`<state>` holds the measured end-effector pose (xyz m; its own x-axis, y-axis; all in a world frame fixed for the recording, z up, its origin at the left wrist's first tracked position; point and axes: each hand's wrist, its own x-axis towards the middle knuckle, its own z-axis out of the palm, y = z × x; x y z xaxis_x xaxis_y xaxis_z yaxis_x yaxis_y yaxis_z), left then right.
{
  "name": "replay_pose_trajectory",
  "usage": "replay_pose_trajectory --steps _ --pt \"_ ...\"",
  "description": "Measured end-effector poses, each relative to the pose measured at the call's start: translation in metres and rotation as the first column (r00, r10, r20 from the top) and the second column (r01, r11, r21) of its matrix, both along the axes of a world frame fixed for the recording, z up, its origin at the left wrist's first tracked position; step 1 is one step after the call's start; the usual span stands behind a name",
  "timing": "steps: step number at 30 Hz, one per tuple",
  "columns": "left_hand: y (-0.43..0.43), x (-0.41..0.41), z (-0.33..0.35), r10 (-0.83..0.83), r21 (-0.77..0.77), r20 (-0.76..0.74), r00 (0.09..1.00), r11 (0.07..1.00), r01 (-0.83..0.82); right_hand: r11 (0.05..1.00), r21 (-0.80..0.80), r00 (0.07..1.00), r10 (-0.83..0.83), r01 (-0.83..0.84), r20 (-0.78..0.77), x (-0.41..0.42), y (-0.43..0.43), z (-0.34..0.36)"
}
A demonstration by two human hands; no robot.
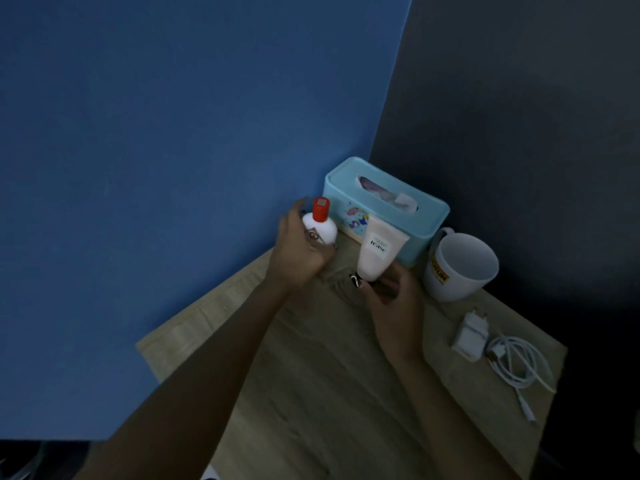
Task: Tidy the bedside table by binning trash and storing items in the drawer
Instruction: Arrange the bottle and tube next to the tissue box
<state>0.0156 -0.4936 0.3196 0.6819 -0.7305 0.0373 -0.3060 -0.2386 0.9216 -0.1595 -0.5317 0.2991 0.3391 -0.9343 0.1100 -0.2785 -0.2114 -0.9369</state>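
My left hand point(298, 252) grips a small white bottle with a red cap point(320, 225), upright above the back left of the wooden bedside table point(311, 393). My right hand point(389, 299) holds a white cream tube point(379, 251) by its lower cap end, the flat end pointing up in front of the tissue box. Both hands are close together near the table's back corner.
A light blue tissue box point(419, 216) stands in the back corner against the blue wall. A white mug point(460, 266) sits to its right. A white charger plug point(471, 336) and coiled white cable point(519, 365) lie near the table's right edge.
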Motion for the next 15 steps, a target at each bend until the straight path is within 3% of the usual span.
replay_pose_trajectory --steps 4,9,15 --pt "-0.001 -0.025 -0.002 0.246 -0.052 0.245 0.938 0.969 -0.241 0.998 -0.052 0.999 -0.045 0.044 -0.012 0.002 -0.001 -0.003" --pt "-0.008 -0.035 -0.005 0.342 -0.088 0.205 0.917 0.939 -0.331 0.994 -0.094 0.998 -0.058 0.055 -0.034 0.006 -0.006 -0.007" --pt "-0.015 -0.028 -0.009 0.310 -0.107 0.169 0.936 0.950 -0.295 0.991 -0.130 0.992 0.023 -0.039 -0.121 0.020 -0.019 -0.005"
